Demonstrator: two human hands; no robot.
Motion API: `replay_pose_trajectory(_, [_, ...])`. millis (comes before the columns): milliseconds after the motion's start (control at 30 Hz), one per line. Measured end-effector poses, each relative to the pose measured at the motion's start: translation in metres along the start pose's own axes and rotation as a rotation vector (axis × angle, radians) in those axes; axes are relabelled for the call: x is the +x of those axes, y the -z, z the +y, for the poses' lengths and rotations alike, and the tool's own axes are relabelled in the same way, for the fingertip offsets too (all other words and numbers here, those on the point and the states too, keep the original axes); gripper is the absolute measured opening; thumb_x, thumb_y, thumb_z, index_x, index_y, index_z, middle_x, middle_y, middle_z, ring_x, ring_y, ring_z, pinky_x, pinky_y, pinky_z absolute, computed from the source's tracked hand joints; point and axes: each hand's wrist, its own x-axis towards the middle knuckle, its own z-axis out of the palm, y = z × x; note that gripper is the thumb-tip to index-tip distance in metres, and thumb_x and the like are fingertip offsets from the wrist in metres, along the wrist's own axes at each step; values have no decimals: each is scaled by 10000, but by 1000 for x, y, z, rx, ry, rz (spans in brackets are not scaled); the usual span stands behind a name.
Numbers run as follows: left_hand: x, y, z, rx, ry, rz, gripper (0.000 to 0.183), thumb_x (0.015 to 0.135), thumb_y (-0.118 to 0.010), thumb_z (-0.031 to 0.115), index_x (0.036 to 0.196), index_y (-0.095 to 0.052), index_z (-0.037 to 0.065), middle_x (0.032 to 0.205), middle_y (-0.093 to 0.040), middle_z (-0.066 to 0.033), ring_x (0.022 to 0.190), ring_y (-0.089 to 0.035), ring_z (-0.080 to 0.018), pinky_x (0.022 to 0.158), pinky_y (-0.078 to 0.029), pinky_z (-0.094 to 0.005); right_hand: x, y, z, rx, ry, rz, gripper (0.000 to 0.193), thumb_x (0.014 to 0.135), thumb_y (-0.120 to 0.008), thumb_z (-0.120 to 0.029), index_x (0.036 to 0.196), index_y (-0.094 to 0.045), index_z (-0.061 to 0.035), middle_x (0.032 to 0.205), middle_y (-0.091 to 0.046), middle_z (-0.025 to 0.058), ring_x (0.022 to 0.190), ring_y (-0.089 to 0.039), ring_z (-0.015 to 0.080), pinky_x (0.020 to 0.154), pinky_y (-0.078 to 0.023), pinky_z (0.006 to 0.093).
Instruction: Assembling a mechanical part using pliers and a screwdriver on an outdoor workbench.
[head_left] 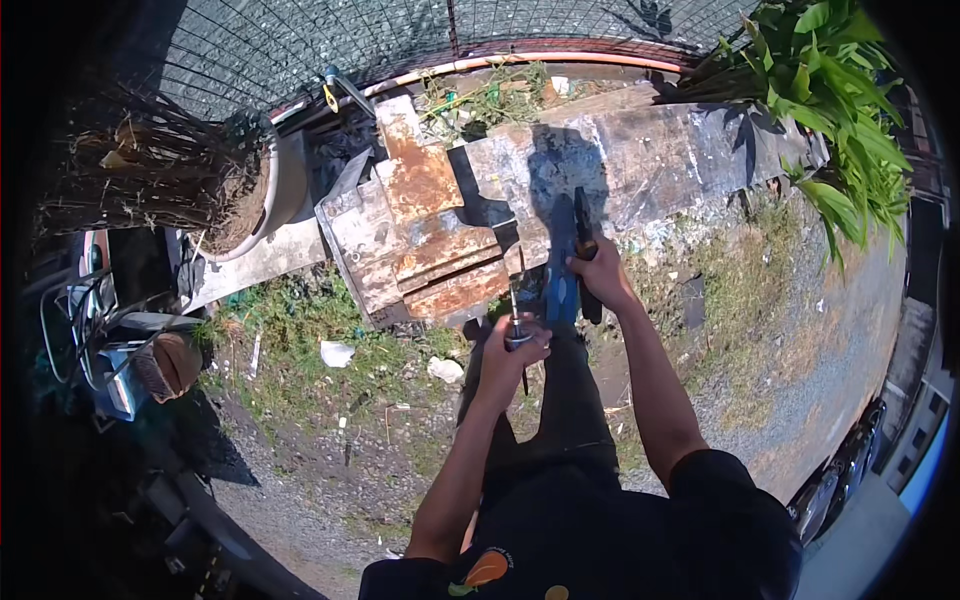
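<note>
My left hand (508, 355) is closed around a slim tool with a thin metal rod (516, 285) pointing away from me and a round shiny part at the grip; its exact kind is unclear. My right hand (603, 278) grips a long dark tool (584, 230) with a bit of orange near the fingers. Between the hands lies an elongated blue thing (563, 290), partly in shadow. Left of these, a heavy rusty metal block (425, 190) with a slot along its near side sits on the bench, apart from both hands.
A worn, paint-stained bench top (650, 155) stretches to the right. A large plant pot (285, 185) stands at left, leafy green plants (840, 130) at far right. Behind runs a wire fence (350, 45). White scraps (338, 353) lie on the grassy ground.
</note>
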Motion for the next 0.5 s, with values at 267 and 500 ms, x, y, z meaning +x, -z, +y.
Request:
replay_pose_trajectory(267, [-12,45,-39,112,156,14,492,938,-686,-7,1398,-518,42,1107,-677,-132,963,-710,-234,888,-586,-348,95,-4,-29,-470,184,254,482,903,-694,-148,1359,-572,-46,1220,-633,205,918,-648,332,788,-525,424])
replay_pose_trajectory(500, [-29,38,-11,154,188,-86,574,935,-728,31,1449,-471,28,1090,-680,-116,960,-679,-195,874,-547,-325,119,-19,4,-1036,456,608,476,931,-661,-170,1369,-565,-12,1254,-625,196,948,-643,369,841,-528,447])
